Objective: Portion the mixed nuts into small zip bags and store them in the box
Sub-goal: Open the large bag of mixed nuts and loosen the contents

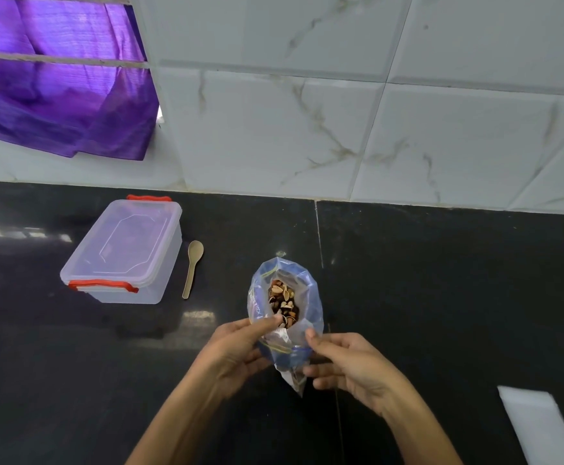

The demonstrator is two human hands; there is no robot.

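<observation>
I'm seeing both hands gripping the open nut bag [285, 297] over the worktop [424, 280], left hand [237, 347] and right hand [347, 360] clamped on its rim, lidded box [123, 253] and spoon [192, 266] lying left.

Left hand [237, 350]: I see it reach in from the lower left on a bare forearm, palm turned inward, thumb forward and pinched with the fingers on what it holds. Right hand [344, 364]: enters from the lower right, bare forearm, palm facing left, thumb raised on top, fingers curled beneath in a pinch. Both hands sit close together, level, held above the surface.
</observation>
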